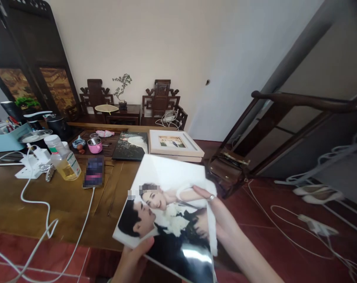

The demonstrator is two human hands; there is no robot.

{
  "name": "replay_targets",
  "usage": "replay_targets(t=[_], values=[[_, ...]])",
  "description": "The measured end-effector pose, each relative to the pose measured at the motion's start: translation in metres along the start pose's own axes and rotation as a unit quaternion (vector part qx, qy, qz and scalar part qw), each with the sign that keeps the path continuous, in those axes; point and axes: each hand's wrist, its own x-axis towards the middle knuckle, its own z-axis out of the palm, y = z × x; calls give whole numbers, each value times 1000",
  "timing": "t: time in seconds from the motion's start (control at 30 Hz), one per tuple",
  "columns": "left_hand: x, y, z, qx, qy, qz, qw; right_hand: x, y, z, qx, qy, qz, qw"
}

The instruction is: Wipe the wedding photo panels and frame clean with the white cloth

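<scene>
I hold a large glossy photo print (pixel 169 212) of a couple, tilted above the front edge of the wooden table (pixel 63 204). My left hand (pixel 134 259) grips its lower edge with the thumb on the picture. My right hand (pixel 216 214), a ring on one finger, clasps the right edge with fingers curled over the front.
On the table lie a framed photo (pixel 174 144), a dark photo album (pixel 131 145), a phone (pixel 93 172) on a white cable, a bottle of yellow liquid (pixel 63 161), a pink cup (pixel 95 145) and a power strip (pixel 32 165). A brown bag (pixel 225 173) and cables lie on the red floor to the right.
</scene>
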Motion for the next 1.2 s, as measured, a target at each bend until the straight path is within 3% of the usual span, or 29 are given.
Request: replay_targets(t=[0.07,0.13,0.2,0.27,0.3,0.4,0.47,0.53,0.6,0.7,0.77,0.83,0.87,0.97,1.0,1.1,1.2], values=[[17,6,-9,20,14,6,1000,-1,10,-4,51,18,49,997],[33,12,-19,87,53,21,995,0,15,-15,76,103,32,991],[45,18,-28,113,71,26,991,4,15,-32,-8,208,-60,976],[49,22,-34,126,82,28,988,7,14,-48,-187,230,-171,940],[49,25,-36,136,90,30,986,9,14,-53,-285,190,-217,914],[40,35,-43,179,130,50,974,8,19,-52,-491,-15,-297,819],[29,42,-47,177,156,66,970,4,22,-42,-560,-107,-308,761],[13,46,-49,153,168,69,971,-1,20,-31,-600,-155,-289,730],[-5,46,-47,136,176,69,972,-5,8,-23,-612,-181,-271,721],[-29,41,-41,102,197,66,973,3,-21,-16,-589,-196,-276,734],[-39,35,-36,74,214,63,972,18,-42,-8,-568,-205,-280,746],[-43,31,-31,35,237,61,969,41,-58,6,-575,-226,-266,740],[-43,30,-30,17,248,61,967,54,-64,15,-598,-239,-252,722],[-38,31,-25,-30,276,55,959,96,-70,52,-706,-270,-200,624],[-36,33,-24,-54,286,50,955,110,-68,65,-725,-272,-190,603],[-29,41,-20,-146,311,34,938,152,-50,101,-750,-277,-176,574],[-23,50,-17,-166,294,23,941,187,-23,127,-770,-265,-174,553]])
